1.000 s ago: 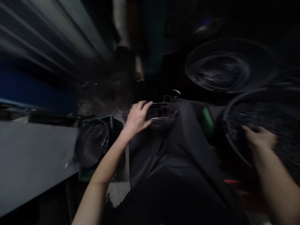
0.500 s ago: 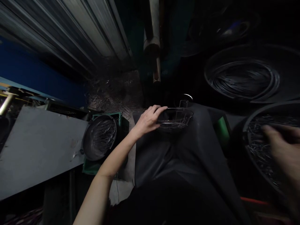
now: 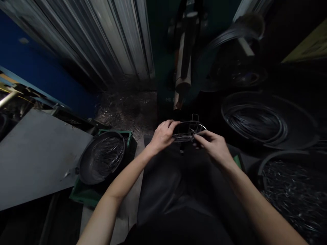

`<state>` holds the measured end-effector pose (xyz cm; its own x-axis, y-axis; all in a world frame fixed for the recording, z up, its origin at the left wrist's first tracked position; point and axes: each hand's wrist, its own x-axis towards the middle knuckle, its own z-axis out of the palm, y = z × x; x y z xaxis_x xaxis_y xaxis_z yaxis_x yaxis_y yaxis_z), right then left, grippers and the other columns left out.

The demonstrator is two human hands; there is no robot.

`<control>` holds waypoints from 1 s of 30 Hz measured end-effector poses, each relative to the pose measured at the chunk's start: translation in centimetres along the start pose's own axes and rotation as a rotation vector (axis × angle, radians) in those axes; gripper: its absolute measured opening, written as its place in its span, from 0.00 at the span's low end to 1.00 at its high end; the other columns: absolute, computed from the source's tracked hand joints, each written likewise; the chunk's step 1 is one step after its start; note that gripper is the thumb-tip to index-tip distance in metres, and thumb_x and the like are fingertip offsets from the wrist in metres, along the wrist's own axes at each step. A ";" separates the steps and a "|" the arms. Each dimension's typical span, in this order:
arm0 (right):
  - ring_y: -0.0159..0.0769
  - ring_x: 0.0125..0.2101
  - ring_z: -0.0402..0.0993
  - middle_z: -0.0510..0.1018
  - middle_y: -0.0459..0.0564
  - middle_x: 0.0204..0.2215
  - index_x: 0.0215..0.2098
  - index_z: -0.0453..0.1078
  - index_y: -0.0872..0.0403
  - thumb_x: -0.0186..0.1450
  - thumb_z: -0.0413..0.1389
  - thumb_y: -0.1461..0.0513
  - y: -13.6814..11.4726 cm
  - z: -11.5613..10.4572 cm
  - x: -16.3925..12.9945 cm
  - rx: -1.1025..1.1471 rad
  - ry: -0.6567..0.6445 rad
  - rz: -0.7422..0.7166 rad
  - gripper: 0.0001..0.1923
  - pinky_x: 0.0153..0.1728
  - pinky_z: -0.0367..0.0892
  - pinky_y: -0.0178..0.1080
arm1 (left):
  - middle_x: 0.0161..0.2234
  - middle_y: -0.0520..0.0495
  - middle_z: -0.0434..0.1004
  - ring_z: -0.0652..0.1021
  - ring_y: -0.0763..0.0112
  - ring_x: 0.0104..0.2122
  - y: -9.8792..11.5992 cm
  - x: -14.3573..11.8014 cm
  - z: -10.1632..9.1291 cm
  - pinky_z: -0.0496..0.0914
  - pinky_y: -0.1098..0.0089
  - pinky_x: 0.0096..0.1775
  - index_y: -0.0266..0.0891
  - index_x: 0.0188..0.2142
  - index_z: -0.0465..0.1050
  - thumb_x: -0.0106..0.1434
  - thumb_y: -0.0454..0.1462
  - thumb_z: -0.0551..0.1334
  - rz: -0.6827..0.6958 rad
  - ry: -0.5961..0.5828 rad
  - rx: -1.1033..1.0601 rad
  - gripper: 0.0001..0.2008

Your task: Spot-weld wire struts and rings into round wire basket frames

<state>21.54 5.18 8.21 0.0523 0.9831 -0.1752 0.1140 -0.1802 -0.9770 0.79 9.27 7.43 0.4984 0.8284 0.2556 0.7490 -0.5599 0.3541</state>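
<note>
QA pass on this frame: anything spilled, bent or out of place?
Loose wire scrap is strewn on the floor by the shutter, outside the tubs. Otherwise orderly: the left hand and right hand hold the wire basket; too dim to judge damage.

The room is dim, lit mostly from the upper left. A ribbed metal shutter (image 3: pixel 107 44) rises at the back beside a blue wall (image 3: pixel 30 71). A grey tabletop (image 3: pixel 33 156) fills the left side. Low on the floor, a green crate (image 3: pixel 84 194) carries a dark round basin (image 3: pixel 102 158). Wide dark tubs (image 3: pixel 268 119) crowd the right.
</note>
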 end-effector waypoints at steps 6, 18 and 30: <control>0.33 0.23 0.71 0.74 0.46 0.23 0.28 0.71 0.55 0.49 0.64 0.47 0.6 3.3 3.3 0.085 0.037 -0.009 0.21 0.25 0.69 0.35 | 0.51 0.41 0.66 0.70 0.59 0.51 -0.3 -0.3 -0.1 0.68 0.60 0.51 0.39 0.55 0.58 0.52 0.26 0.58 -0.017 0.051 0.017 0.30; 0.35 0.32 0.73 0.77 0.46 0.31 0.34 0.75 0.53 0.60 0.58 0.51 1.8 4.6 3.2 -0.148 0.156 -0.266 0.14 0.37 0.67 0.37 | 0.52 0.40 0.65 0.69 0.60 0.53 -1.4 0.1 0.5 0.68 0.60 0.51 0.39 0.56 0.57 0.53 0.27 0.59 -0.037 0.106 -0.051 0.30; 0.32 0.31 0.73 0.77 0.45 0.30 0.34 0.74 0.54 0.62 0.59 0.55 2.6 4.7 4.4 -0.214 0.202 -0.448 0.11 0.35 0.67 0.34 | 0.50 0.40 0.67 0.71 0.61 0.50 -1.7 0.6 1.5 0.69 0.60 0.51 0.36 0.55 0.60 0.53 0.25 0.57 0.037 0.230 0.089 0.28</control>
<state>17.36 9.13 4.31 0.1395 0.9434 0.3009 0.3675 0.2329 -0.9004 0.46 10.75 5.59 0.4212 0.7767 0.4682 0.7727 -0.5776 0.2631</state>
